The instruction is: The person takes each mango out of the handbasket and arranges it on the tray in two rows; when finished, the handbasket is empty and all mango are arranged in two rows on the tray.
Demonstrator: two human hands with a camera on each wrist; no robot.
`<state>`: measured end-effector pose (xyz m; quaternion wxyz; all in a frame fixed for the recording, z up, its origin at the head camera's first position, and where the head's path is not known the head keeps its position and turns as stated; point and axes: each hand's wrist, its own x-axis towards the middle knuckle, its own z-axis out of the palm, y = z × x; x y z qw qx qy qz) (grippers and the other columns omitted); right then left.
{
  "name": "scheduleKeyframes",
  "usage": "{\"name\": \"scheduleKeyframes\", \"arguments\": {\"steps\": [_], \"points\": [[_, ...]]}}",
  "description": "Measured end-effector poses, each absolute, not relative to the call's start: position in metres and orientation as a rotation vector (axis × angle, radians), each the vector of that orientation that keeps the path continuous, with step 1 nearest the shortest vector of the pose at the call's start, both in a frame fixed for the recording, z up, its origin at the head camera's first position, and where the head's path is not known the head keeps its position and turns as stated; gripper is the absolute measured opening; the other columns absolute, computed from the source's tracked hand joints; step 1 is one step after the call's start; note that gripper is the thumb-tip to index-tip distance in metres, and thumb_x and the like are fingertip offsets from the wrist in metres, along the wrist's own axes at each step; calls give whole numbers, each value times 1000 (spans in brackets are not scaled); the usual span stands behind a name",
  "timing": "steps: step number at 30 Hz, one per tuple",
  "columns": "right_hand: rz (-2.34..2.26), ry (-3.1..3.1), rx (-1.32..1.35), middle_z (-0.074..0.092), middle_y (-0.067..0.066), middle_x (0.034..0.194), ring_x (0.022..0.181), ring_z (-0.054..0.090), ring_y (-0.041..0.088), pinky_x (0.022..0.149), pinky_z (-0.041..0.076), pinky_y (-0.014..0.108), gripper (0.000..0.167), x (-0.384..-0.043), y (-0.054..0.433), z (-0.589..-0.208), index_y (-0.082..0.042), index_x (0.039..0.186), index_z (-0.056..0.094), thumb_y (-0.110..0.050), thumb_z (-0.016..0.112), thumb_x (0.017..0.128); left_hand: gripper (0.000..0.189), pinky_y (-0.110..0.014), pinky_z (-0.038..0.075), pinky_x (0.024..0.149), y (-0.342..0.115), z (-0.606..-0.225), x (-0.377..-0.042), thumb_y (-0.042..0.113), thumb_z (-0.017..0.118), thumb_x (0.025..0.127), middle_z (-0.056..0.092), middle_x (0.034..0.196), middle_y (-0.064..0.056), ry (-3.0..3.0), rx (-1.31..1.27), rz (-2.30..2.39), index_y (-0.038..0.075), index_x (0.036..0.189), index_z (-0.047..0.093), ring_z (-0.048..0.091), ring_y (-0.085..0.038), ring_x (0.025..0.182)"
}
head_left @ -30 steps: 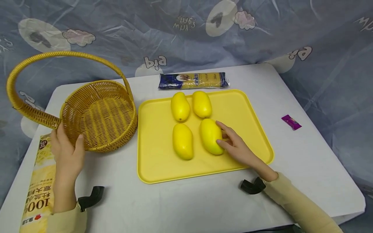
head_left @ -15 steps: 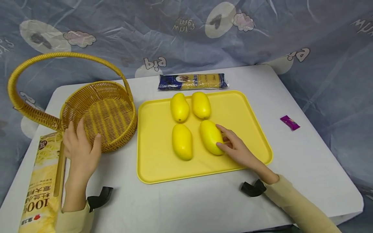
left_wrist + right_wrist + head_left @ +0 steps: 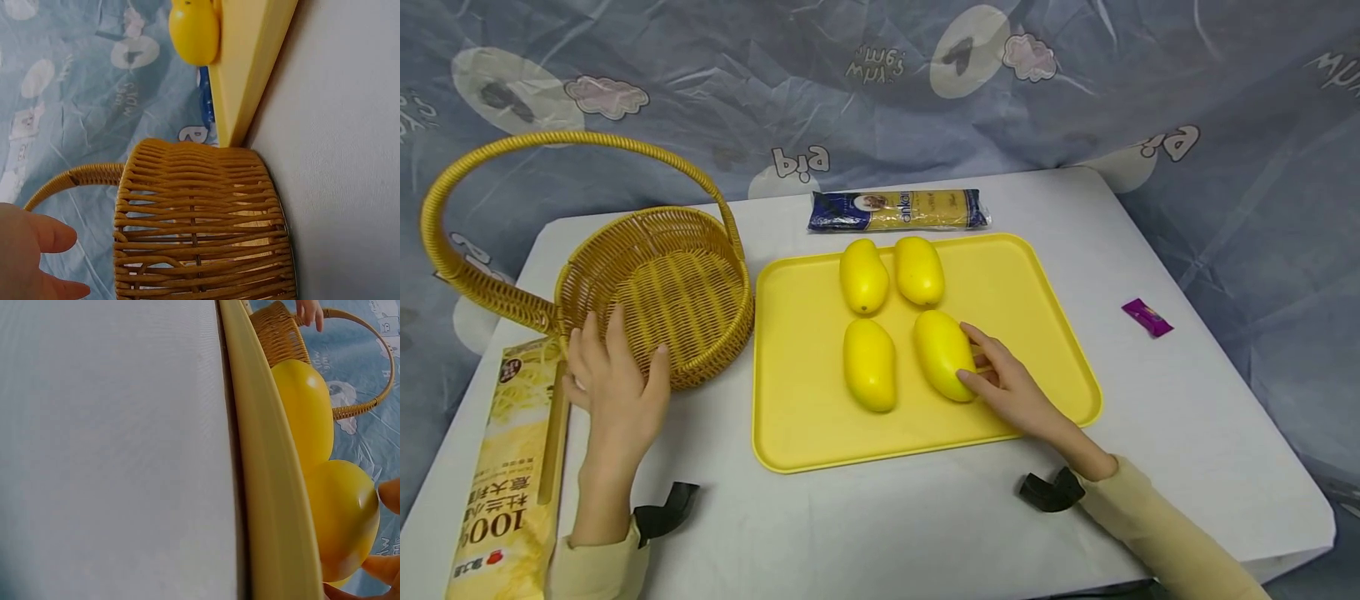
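My right hand point(image 3: 1011, 387) has its thumb and curled fingers on the right side of a yellow mango point(image 3: 943, 354), which lies on the yellow tray point(image 3: 805, 437). In the right wrist view, the thumb point(image 3: 390, 495) meets that mango from above and other fingers from below. Three more mangoes lie beside it, one at the near left point(image 3: 870, 367), two behind point(image 3: 863, 277). Over the near-left rim of the wicker basket point(image 3: 677, 304), my left hand point(image 3: 621, 392) spreads its fingers and holds nothing. From the left wrist, a gap shows between fingers and basket wall point(image 3: 200, 231).
Left of the basket's front lies a long yellow pasta packet point(image 3: 501, 467), partly behind my left hand. A blue and yellow pasta packet point(image 3: 898, 210) lies behind the tray. A small purple wrapped sweet point(image 3: 1147, 317) sits at the right. The basket handle point(image 3: 580, 138) arches high.
My left hand has come off the basket rim near the handle's base and shifted right, fingers spread. The right hand stays at the same mango, which has hardly moved.
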<state>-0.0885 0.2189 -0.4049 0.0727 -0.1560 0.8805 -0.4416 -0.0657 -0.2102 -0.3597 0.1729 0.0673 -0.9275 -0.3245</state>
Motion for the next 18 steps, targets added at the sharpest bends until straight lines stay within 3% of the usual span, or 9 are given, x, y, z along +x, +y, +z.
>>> {"name": "scheduleKeyframes", "arguments": {"steps": [18], "points": [[-1314, 2642, -403, 39, 16, 143, 109, 50, 25, 83, 45, 16, 66, -87, 220, -406, -14, 150, 23, -23, 56, 93, 64, -69, -10, 104, -198, -361, -69, 27, 44, 94, 2, 155, -23, -2613, 70, -930, 11, 150, 16, -10, -38, 143]]}}
